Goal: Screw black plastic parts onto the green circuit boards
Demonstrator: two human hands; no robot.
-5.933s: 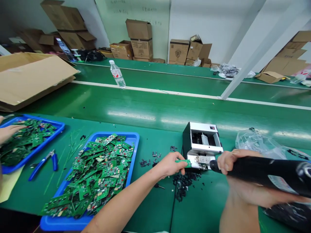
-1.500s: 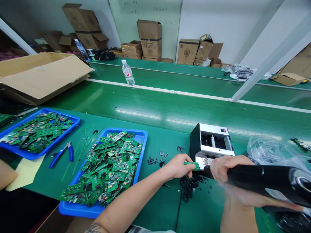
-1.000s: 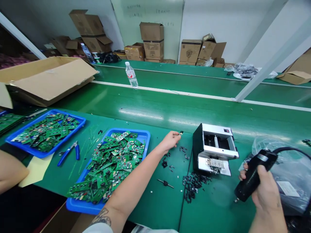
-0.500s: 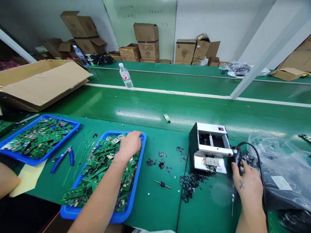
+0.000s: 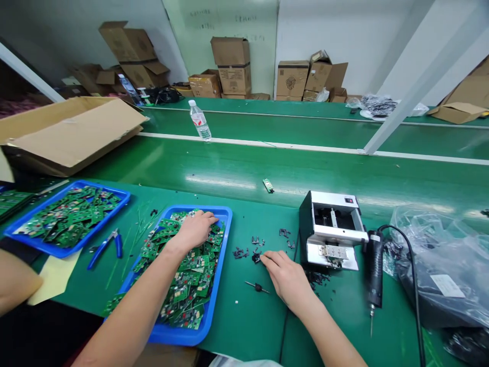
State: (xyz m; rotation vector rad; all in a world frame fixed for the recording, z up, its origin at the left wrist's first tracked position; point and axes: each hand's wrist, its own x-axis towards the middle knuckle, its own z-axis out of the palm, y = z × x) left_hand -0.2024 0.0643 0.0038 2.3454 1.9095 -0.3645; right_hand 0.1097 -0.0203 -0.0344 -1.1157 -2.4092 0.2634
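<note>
My left hand [image 5: 194,230] lies palm down on the heap of green circuit boards [image 5: 183,275] in the near blue tray [image 5: 221,285], fingers curled over boards at the tray's far end. My right hand [image 5: 287,278] rests on the green bench, fingertips touching small black plastic parts [image 5: 255,255] left of the white fixture box [image 5: 331,235]. A black electric screwdriver [image 5: 374,272] lies on the bench right of the box, no hand on it. A single small board [image 5: 268,185] sits on the conveyor belt.
A second blue tray of boards [image 5: 114,196] is at left with blue pliers [image 5: 105,248] beside it. Another person's arm [image 5: 17,283] shows at the left edge. Clear plastic bags [image 5: 439,265] sit at right. A water bottle [image 5: 199,121], a cardboard box [image 5: 69,132] stand farther back.
My right hand let go of the screwdriver, which now lies on the bench, and moved left to the black parts. My left hand stays on the boards in the tray.
</note>
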